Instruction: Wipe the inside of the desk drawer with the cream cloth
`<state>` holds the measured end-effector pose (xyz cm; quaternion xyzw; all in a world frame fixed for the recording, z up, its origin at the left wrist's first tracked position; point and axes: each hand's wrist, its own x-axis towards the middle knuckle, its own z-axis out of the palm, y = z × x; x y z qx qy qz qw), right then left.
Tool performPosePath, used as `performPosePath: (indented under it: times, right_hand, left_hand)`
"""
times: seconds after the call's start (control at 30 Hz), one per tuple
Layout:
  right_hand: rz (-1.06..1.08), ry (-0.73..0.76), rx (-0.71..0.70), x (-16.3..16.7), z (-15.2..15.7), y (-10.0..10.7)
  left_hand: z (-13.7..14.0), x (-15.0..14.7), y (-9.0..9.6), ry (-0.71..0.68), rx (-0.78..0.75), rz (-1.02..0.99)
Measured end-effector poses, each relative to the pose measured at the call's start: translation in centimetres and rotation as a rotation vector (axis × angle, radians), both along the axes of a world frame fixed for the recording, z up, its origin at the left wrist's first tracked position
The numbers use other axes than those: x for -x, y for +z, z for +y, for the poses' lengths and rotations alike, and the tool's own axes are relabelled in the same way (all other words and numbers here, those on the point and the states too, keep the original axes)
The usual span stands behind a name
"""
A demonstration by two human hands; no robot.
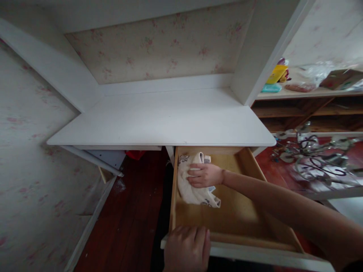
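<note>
A wooden drawer point(249, 166) stands pulled out from under a white desk point(159, 121). Inside it, at the back left, lies a cream cloth point(195, 194) with a grey pattern. My right hand point(204, 175) reaches into the drawer and presses flat on the cloth, fingers closed over it. My left hand point(187, 247) rests on the drawer's white front edge point(255, 255) at its left end, fingers curled over it.
Dark red wooden floor point(127, 211) lies left of the drawer. A wooden shelf point(306, 109) at the right carries a yellow item point(276, 73), bags and a box. A metal chandelier-like object point(314, 158) lies on the floor at the right. Floral wallpaper covers the walls.
</note>
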<state>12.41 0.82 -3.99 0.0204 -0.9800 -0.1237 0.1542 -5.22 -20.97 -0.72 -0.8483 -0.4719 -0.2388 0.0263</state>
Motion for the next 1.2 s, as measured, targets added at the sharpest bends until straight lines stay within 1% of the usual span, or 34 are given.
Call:
performPosePath:
  times: [0.07, 0.13, 0.2, 0.3, 0.37, 0.43, 0.5, 0.57, 0.67, 0.73, 0.8, 0.87, 0.97, 1.07, 1.13, 1.2]
  right_hand:
    - [0.025, 0.106, -0.064, 0.6, 0.6, 0.5]
    - [0.016, 0.108, -0.085, 1.1, 1.7, 0.2]
    - [-0.029, 0.034, -0.079, 1.6, 3.1, -0.4]
    - [-0.154, -0.143, -0.048, 1.6, 4.6, -1.5]
    - [-0.207, -0.235, -0.030, 0.9, 4.8, -1.9]
    - [-0.220, -0.290, -0.022, -0.6, 4.4, -2.0]
    - [-0.238, -0.346, -0.015, -2.7, 3.7, -1.7]
    - [-0.296, -0.431, 0.019, -5.4, 2.9, -1.3]
    - [-0.445, -0.624, 0.124, -9.7, 1.6, -0.3]
    - [-0.514, -0.725, 0.166, -12.4, 0.6, 0.5]
    - [-0.550, -0.785, 0.187, -14.6, -0.5, 1.2]
    - [-0.568, -0.817, 0.229, -15.9, -1.6, 1.8]
    - [-0.595, -0.855, 0.331, -16.0, -3.5, 2.7]
    - [-0.684, -0.942, 0.456, -14.5, -6.2, 3.7]
    - [-0.748, -0.969, 0.558, -13.4, -8.4, 4.5]
    - [-0.758, -0.951, 0.695, -12.5, -10.7, 5.5]
  left_hand:
    - [0.1, 0.0, 0.0, -0.009, -0.013, -0.003]
    - [0.1, 0.0, 0.1, -0.006, -0.021, -0.006]
    - [0.1, 0.1, 0.1, 0.005, -0.024, -0.004]
    - [0.0, 0.1, 0.0, 0.012, -0.023, -0.006]
    - [-0.1, 0.2, 0.0, 0.011, -0.021, -0.011]
    - [-0.1, 0.2, 0.0, 0.005, -0.023, -0.018]
    - [-0.1, 0.2, 0.0, 0.001, -0.024, -0.026]
    - [-0.1, 0.2, 0.0, -0.002, -0.021, -0.034]
    - [-0.1, 0.2, 0.1, -0.003, -0.013, -0.038]
    - [-0.2, 0.2, 0.1, -0.007, -0.004, -0.037]
    - [-0.3, 0.2, 0.1, -0.010, 0.009, -0.040]
    - [-0.4, 0.2, 0.1, -0.012, 0.020, -0.050]
    - [-0.8, 0.4, 0.0, -0.025, 0.032, -0.055]
    - [-1.0, 0.6, 0.2, -0.034, 0.053, -0.045]
    - [-1.0, 0.6, 0.4, -0.033, 0.064, -0.033]
    - [-0.9, 0.6, 0.5, -0.029, 0.064, -0.025]
